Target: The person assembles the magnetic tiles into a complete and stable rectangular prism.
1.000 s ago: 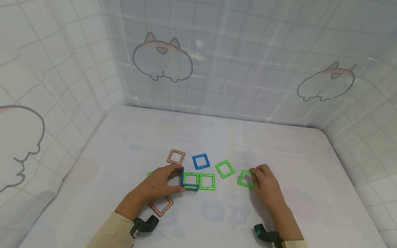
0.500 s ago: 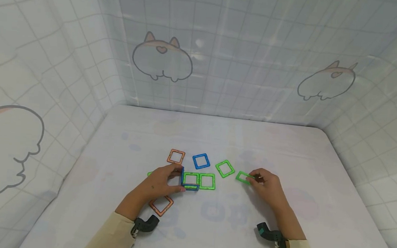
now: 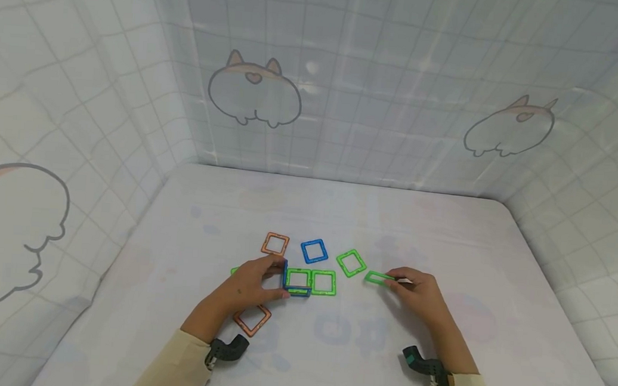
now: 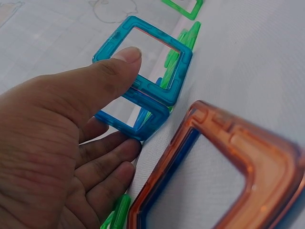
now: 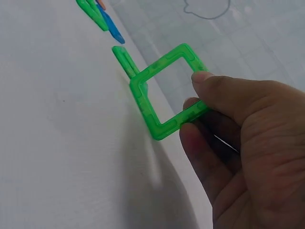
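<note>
My left hand holds two upright blue magnetic tiles, thumb on the front tile and fingers by the left tile. These stand at a corner on the edges of a flat green tile. Another flat green tile adjoins it on the right. Off to the right, my right hand pinches a green square magnetic tile between thumb and fingers. That tile is tilted and raised above the table, its frame fully seen in the right wrist view except where the fingers cover it.
Behind the joined tiles lie an orange tile, a blue tile and a loose green tile. One more orange tile lies near the left wrist. A green tile is mostly hidden by the left hand.
My right hand has lifted the green tile and tipped it, so it looks narrower from the head view, and has shifted it slightly left. The left hand has stayed in place.
</note>
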Motion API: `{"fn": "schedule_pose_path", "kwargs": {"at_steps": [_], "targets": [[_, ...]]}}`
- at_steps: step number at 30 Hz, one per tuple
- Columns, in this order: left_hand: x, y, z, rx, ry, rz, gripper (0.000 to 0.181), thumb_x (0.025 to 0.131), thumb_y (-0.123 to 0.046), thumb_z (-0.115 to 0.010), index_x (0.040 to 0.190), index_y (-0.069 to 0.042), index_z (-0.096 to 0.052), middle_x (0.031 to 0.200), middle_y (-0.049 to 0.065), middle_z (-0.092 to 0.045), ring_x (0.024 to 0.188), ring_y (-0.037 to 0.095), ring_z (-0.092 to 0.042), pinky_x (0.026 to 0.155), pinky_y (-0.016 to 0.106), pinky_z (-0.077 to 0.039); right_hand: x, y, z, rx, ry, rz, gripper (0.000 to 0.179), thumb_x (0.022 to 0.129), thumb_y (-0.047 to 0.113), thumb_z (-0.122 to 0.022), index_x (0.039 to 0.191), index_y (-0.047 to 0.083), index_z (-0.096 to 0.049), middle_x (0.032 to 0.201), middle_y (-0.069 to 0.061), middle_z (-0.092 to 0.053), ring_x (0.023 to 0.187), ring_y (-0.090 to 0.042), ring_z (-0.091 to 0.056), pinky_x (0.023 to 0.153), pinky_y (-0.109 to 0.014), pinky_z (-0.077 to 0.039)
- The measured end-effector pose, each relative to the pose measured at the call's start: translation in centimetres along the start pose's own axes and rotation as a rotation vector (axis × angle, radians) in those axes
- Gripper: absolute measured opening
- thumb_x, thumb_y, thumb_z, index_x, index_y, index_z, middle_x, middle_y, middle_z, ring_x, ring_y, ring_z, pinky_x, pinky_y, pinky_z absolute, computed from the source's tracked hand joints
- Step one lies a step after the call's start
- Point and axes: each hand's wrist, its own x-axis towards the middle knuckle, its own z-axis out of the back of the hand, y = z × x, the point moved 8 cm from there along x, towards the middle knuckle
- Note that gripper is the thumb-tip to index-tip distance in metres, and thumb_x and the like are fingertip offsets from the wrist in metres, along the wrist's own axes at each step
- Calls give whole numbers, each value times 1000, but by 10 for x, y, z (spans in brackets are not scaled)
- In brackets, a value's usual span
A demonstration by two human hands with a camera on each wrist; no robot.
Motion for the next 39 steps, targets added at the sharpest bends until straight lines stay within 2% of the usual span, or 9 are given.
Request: {"fn": "schedule_pose_path", "kwargs": {"at_steps": [10,14,20,25,29,36,39], "targets": [[0,2,1,24,-2,32,80,78,-44,-84,143,-12,-50,141,1,-58,128,16,-58,108,42,-46,1,-3,-10,-24,39,-55,16,90,20,-75,101,9,-79,101,-9,-76,86,-7,-71,71,-20,-58],[0,3,1,31,-7,41,81,77,-46,-84,143,-12,-51,140,1,-59,128,17,-57,108,43,-46,0,1,-16,-16,73,-36,15,90,21,-75,100,10,-79,100,-6,-76,85,-5,-70,71,-21,-58],[0,2,1,22,-5,32,80,78,-44,-84,143,-12,-50,141,1,-58,128,17,-57,108,43,-46,-1,9,-26,29,95,14,11,88,17,-77,98,11,-79,95,-4,-76,82,-6,-70,70,-21,-59],[0,1,1,21,-6,20,80,78,-45,-84,143,-12,-51,140,2,-58,127,17,-58,108,43,-46,-3,11,-31,61,114,5,12,87,13,-77,98,7,-78,96,-7,-76,82,-5,-70,69,-20,-58],[-1,0,1,23,-2,22,80,78,-44,-84,143,-11,-51,140,2,-59,127,17,-58,108,43,-46,-4,17,-33,47,131,-12,12,87,7,-76,98,4,-78,99,-11,-76,83,-4,-69,70,-19,-58],[0,0,1,24,-4,35,79,78,-42,-85,143,-11,-51,141,2,-58,128,17,-58,108,42,-46,-6,49,-31,18,161,31,11,85,-3,-74,96,-3,-76,98,-16,-75,84,-5,-69,70,-21,-59],[0,0,0,30,-7,36,79,78,-42,-85,143,-12,-51,141,1,-58,127,16,-58,108,42,-46,-6,48,-33,5,164,40,12,84,-4,-75,96,-2,-77,98,-15,-75,84,-4,-68,69,-20,-58]]}}
